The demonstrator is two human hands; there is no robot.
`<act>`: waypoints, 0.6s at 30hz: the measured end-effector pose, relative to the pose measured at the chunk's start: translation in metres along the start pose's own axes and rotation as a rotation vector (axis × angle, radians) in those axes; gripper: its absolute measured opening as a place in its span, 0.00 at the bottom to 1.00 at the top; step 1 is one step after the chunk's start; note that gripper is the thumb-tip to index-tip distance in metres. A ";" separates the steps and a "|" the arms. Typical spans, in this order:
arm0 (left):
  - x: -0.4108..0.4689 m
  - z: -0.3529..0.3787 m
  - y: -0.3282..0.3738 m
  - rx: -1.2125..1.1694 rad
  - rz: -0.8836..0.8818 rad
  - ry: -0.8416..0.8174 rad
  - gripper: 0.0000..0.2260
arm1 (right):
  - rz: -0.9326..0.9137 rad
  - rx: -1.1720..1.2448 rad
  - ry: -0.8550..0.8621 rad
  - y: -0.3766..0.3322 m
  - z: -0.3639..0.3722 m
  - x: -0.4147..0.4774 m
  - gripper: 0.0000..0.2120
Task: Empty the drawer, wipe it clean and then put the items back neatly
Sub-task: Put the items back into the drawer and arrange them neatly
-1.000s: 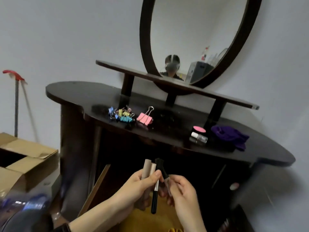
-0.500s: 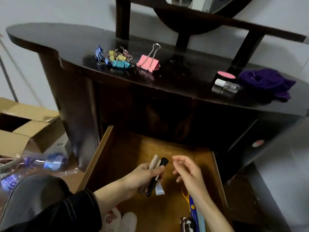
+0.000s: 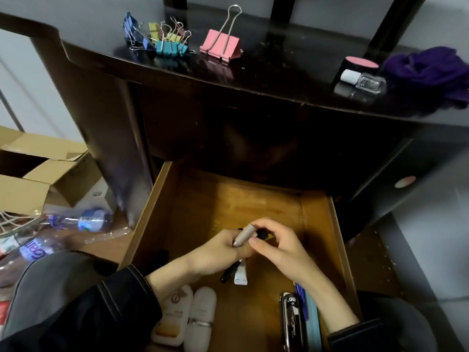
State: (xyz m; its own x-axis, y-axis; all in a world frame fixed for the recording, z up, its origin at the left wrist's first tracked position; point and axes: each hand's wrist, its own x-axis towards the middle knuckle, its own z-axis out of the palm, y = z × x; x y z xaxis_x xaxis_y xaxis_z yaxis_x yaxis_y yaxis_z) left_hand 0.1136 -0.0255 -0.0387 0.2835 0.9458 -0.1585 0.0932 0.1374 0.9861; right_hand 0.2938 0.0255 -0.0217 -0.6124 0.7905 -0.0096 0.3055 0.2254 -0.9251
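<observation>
The wooden drawer (image 3: 314,214) stands pulled out below the dark dressing table (image 3: 266,80). Over its middle my left hand (image 3: 215,252) grips a bunch of slim cosmetics: a beige tube (image 3: 242,236), a black pen (image 3: 229,273) and a small white tube (image 3: 240,276) that stick out below my palm. My right hand (image 3: 276,245) pinches the top of the beige tube. Two white containers (image 3: 187,316) lie at the drawer's front left, a black pen with a panda (image 3: 290,323) and a blue case (image 3: 311,321) at the front right.
On the tabletop lie a heap of small coloured binder clips (image 3: 162,39), a big pink binder clip (image 3: 220,45), a pink-topped jar (image 3: 357,64), a clear bottle (image 3: 363,81) and a purple cloth (image 3: 429,69). A cardboard box (image 3: 38,174) and plastic bottles (image 3: 78,222) sit on the floor, left.
My view dropped from the mirror to the open drawer. Both hands came down with the cosmetics into the drawer, and my right hand now pinches the beige tube.
</observation>
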 end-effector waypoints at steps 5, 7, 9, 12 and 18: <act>-0.003 -0.002 0.003 0.022 -0.070 -0.016 0.09 | 0.044 0.114 0.100 0.000 -0.010 0.000 0.06; -0.004 -0.003 0.002 0.026 -0.090 -0.004 0.10 | 0.063 0.243 0.240 0.001 -0.019 -0.003 0.06; -0.005 -0.004 0.000 0.033 -0.098 0.002 0.11 | 0.113 0.439 0.402 0.002 -0.027 -0.005 0.11; -0.004 -0.004 -0.002 0.050 -0.129 0.004 0.12 | 0.181 0.530 0.573 0.010 -0.032 -0.008 0.13; -0.004 -0.006 -0.007 0.064 -0.166 0.026 0.14 | 0.173 0.194 0.588 0.021 -0.042 -0.014 0.09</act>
State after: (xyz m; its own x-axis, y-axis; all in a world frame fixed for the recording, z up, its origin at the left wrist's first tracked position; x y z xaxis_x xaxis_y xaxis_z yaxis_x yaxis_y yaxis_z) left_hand 0.1064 -0.0284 -0.0451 0.2348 0.9189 -0.3170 0.1976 0.2742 0.9412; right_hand 0.3394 0.0430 -0.0252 -0.0475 0.9989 -0.0056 0.1932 0.0037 -0.9812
